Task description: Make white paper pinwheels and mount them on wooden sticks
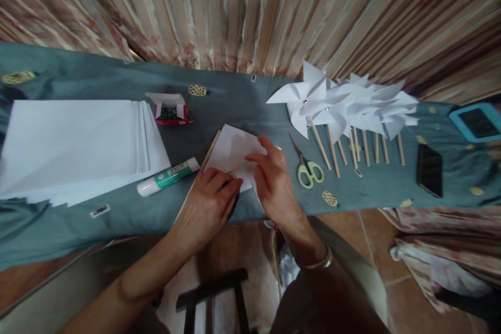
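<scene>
A partly folded sheet of white paper (230, 147) lies in front of me at the table's near edge. My left hand (213, 195) has its fingers bent together over the lower left part of the sheet, pressing and gripping it. On the right side, my right hand (274, 180) curls its fingers and thumb around the sheet's edge; part of the paper is hidden beneath it. A thin wooden stick (211, 148) lies along the sheet's left side. Just left of my left hand is a white and green glue stick (168, 177). Green-handled scissors (307, 171) lie right of my right hand.
A stack of white paper (70, 146) covers the table's left. Behind the glue stick stands an open red box (171, 112) of small metal pins. Several paper pinwheels (313, 94) on wooden sticks lie back right. A phone (429, 169) and blue-framed device (477, 122) sit far right.
</scene>
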The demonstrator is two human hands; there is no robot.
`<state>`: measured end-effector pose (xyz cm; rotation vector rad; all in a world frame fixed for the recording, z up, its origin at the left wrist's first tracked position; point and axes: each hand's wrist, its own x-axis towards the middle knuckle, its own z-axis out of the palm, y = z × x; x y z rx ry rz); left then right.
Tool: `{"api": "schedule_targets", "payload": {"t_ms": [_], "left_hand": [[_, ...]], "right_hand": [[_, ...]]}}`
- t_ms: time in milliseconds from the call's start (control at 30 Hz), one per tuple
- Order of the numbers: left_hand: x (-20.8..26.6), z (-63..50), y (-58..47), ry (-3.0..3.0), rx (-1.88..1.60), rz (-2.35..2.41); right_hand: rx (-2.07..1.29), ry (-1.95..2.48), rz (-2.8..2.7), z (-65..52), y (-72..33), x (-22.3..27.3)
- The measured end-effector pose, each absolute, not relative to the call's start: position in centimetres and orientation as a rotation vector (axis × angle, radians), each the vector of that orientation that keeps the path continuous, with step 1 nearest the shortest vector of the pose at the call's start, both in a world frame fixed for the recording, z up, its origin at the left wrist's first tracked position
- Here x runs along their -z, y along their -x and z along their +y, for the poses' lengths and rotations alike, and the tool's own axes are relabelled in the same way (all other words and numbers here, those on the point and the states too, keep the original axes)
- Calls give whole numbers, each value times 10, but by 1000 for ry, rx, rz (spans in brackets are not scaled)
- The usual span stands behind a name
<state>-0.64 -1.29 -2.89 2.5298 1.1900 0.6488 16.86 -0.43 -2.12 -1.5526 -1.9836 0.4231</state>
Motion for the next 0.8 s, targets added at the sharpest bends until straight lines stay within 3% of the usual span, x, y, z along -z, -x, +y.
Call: {"api": "schedule_targets", "payload": {"t_ms": [233, 800], "left_hand": [[28, -14, 7, -2545, -672, 1192], [29, -14, 6, -2570, -625, 1205]], "right_hand": [[-263, 1694, -1875, 6, -195, 30], [-228, 1479, -2302, -19, -170, 24]]}}
